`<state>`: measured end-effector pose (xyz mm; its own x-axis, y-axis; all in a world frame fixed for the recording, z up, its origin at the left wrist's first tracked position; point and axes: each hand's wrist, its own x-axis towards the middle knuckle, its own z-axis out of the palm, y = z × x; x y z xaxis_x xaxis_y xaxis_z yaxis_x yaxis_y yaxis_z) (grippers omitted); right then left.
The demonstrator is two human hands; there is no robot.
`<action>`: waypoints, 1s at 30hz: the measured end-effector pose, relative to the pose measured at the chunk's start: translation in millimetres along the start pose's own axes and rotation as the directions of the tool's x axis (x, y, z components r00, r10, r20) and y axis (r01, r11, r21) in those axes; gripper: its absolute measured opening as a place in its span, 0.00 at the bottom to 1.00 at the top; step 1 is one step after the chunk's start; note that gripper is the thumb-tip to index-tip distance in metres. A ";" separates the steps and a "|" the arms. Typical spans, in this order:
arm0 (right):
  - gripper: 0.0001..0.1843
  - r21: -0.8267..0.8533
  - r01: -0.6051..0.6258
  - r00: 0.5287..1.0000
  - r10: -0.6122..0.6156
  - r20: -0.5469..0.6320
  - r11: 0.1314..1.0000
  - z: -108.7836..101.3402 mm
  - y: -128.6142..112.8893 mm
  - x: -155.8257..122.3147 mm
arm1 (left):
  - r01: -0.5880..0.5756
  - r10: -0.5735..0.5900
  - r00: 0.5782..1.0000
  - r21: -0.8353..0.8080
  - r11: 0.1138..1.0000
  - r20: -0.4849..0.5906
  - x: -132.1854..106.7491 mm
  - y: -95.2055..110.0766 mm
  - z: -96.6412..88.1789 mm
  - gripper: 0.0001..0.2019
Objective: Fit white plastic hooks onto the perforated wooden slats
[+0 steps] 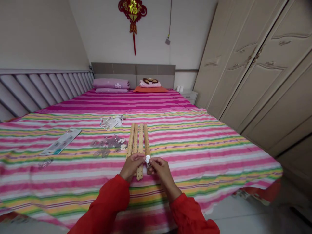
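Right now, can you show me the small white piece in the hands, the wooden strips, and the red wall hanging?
Small white piece (147, 158): head view, on its bright upper part.
Wooden strips (140, 139): head view, on one strip's dotted upper face.
Red wall hanging (133, 9): head view, on its wide upper part.

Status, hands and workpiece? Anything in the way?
Left hand and right hand: fingertips meeting at small white piece. Piece over wooden strips. No obstruction apparent; clear packets off to the left.
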<state>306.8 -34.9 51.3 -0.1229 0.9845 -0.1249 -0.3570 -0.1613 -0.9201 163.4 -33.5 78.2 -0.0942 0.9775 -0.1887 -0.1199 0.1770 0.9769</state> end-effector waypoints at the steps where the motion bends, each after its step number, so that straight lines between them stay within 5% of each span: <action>1: 0.19 0.003 0.001 1.000 -0.001 -0.012 1.000 -0.4 -1.9 3.9 | -0.026 0.026 1.000 0.018 0.999 0.001 4.3 -0.5 0.7 0.21; 9: 0.14 0.006 -0.006 0.995 0.007 -0.097 1.000 -0.8 -2.7 35.6 | -0.170 0.169 0.985 0.153 0.973 0.019 37.7 -13.3 9.0 0.17; 14: 0.10 -0.006 -0.005 0.991 0.004 -0.137 1.000 -1.9 10.4 47.4 | -0.213 0.244 0.967 0.301 0.930 -0.071 51.4 -30.4 8.1 0.13; 21: 0.10 -0.086 -0.042 0.985 0.027 -0.173 0.995 -4.8 24.5 62.0 | -0.229 0.281 0.957 0.402 0.887 -0.077 57.2 -36.7 8.1 0.04; 30: 0.11 -0.175 -0.075 0.979 0.039 -0.200 0.982 -6.0 27.8 69.6 | -0.298 0.353 0.935 0.555 0.777 0.008 55.5 -40.0 10.6 0.08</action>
<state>293.9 29.5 14.8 0.0505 0.9713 -0.2325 -0.1796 -0.2202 -0.9588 173.5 15.0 29.8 -0.1226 0.9779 0.1696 0.4831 -0.0905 0.8709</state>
